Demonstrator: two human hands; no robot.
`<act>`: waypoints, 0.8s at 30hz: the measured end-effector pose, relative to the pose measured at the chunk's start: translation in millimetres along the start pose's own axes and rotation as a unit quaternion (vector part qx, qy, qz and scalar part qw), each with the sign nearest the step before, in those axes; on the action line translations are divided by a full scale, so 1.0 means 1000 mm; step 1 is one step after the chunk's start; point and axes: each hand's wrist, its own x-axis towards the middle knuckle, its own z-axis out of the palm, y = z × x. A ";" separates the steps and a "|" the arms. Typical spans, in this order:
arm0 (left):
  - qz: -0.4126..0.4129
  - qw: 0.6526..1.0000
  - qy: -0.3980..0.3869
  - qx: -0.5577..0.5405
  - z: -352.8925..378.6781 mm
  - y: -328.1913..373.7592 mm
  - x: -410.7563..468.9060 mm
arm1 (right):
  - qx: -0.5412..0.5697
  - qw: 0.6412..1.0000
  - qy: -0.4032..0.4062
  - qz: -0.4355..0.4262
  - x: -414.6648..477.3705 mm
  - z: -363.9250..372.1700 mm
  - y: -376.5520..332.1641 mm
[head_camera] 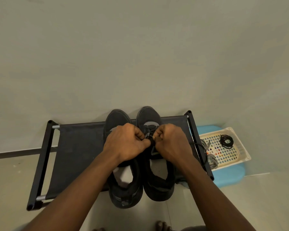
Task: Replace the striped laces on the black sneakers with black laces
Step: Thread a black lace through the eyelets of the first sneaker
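Two black sneakers stand side by side on a black fabric rack (77, 147), toes toward the wall. My left hand (125, 144) and my right hand (170, 142) are both curled over the eyelet area of the right sneaker (158, 182), pinching a black lace (150, 130) between them. The lace's free end trails right across the rack frame (197, 144). My left forearm covers part of the left sneaker (123, 189), whose white insole shows. Striped laces (210, 160) lie in a white basket (240, 152), beside a coiled black lace (226, 141).
The basket sits on a light blue stool (230, 177) to the right of the rack. A plain wall rises right behind the rack. Pale floor tiles lie in front, and my bare toes (162, 225) show at the bottom edge.
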 end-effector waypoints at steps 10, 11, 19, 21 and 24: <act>0.020 1.000 0.012 0.017 0.005 0.000 -0.002 | -0.076 0.997 0.025 -0.005 -0.004 0.009 -0.007; 0.020 1.000 0.013 0.018 0.005 0.000 -0.002 | -0.051 0.998 0.023 0.003 -0.003 0.010 -0.008; 0.035 0.999 0.012 0.010 0.006 -0.003 0.000 | 0.112 0.993 -0.030 0.028 0.006 0.013 0.008; 0.036 0.999 0.033 -0.007 0.007 -0.005 0.002 | 0.112 0.992 -0.055 0.021 0.011 0.011 0.012; 0.038 0.996 0.074 -0.013 0.011 -0.006 0.003 | 0.094 0.995 -0.040 0.012 0.010 0.012 0.011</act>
